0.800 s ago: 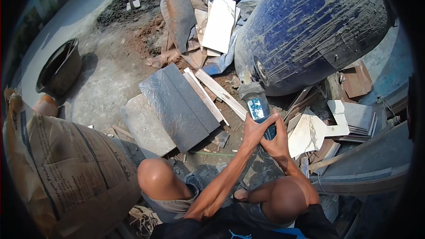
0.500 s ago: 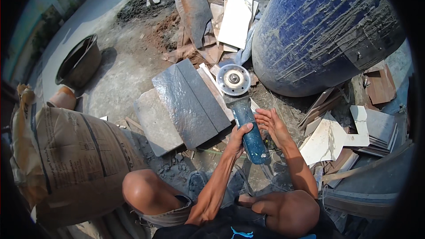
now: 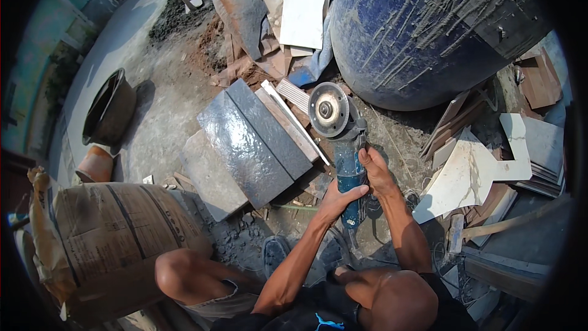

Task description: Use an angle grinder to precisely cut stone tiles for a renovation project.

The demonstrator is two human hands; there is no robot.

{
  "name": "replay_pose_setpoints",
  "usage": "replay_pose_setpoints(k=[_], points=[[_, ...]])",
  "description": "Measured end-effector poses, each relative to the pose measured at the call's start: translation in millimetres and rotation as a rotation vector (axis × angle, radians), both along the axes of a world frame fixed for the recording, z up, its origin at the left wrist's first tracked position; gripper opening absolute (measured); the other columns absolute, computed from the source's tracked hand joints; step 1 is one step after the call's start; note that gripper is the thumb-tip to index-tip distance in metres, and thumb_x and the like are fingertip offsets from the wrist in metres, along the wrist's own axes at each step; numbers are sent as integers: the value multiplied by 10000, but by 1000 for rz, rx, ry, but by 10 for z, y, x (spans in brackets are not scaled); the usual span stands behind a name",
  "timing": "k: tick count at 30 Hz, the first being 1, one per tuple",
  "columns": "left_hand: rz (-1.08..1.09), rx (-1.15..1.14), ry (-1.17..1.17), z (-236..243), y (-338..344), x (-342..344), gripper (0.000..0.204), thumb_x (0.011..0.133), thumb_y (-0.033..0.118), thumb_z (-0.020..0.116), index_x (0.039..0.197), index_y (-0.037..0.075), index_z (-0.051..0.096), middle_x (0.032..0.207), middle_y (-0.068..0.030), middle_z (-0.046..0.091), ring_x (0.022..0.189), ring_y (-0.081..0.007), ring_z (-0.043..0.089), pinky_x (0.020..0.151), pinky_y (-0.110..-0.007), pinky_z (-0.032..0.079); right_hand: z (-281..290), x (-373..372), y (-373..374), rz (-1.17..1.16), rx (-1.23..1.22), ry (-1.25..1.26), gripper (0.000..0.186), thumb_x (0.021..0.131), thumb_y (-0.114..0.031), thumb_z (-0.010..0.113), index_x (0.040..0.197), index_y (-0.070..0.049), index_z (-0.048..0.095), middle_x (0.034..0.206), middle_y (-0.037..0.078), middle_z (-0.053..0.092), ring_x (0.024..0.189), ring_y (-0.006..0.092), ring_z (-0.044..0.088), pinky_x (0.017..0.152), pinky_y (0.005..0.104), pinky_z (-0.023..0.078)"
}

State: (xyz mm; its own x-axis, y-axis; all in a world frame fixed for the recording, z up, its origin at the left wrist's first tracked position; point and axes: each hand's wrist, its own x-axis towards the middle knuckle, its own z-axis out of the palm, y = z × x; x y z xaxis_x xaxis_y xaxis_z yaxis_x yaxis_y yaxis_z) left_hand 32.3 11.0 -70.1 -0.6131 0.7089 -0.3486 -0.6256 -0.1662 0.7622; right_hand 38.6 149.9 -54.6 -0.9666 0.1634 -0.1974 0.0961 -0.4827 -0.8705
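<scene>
An angle grinder with a teal body point(image 3: 346, 158) and a round metal disc point(image 3: 327, 109) is held between my two hands, disc face up. My left hand point(image 3: 343, 197) is closed round the lower body, thumb across it. My right hand point(image 3: 377, 173) grips its right side near the head, thumb pointing up along the body. Just left of the grinder lie a glossy dark grey tile point(image 3: 248, 141) and a lighter grey slab point(image 3: 207, 181), with thin pale strips point(image 3: 293, 95) behind them.
A mud-streaked blue drum point(image 3: 422, 37) is ahead right. Broken white tiles point(image 3: 456, 184) lie at right. A paper sack point(image 3: 122, 239), an orange pot point(image 3: 94, 162) and a black tub point(image 3: 109, 109) are at left. White tiles point(image 3: 303, 6) lie on cloths beyond, near a dark mortar heap point(image 3: 177, 12).
The grinder has turned so its disc faces up. My right hand, lifted off with spread fingers half a second ago, has closed on the grinder again.
</scene>
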Motion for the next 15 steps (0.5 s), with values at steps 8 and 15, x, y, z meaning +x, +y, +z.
replay_pose_setpoints(k=[8, 15], points=[[-8, 27, 60, -71, -193, -113, 399, 756, 255, 696, 1021, 5, 533, 866, -95, 621, 764, -176, 617, 707, -298, 498, 1, -62, -221, -5, -72, -136, 477, 946, -427, 440, 1197, -24, 490, 1018, 54, 594, 848, 97, 582, 726, 244, 491], [-64, 17, 45, -16, -280, -104, 329, 780, 247, 671, 977, 8, 560, 806, -80, 634, 728, -161, 619, 677, -289, 488, -45, 39, -312, -65, -90, -203, 483, 938, -472, 427, 1102, -29, 529, 864, 25, 597, 693, 71, 575, 611, 222, 484]])
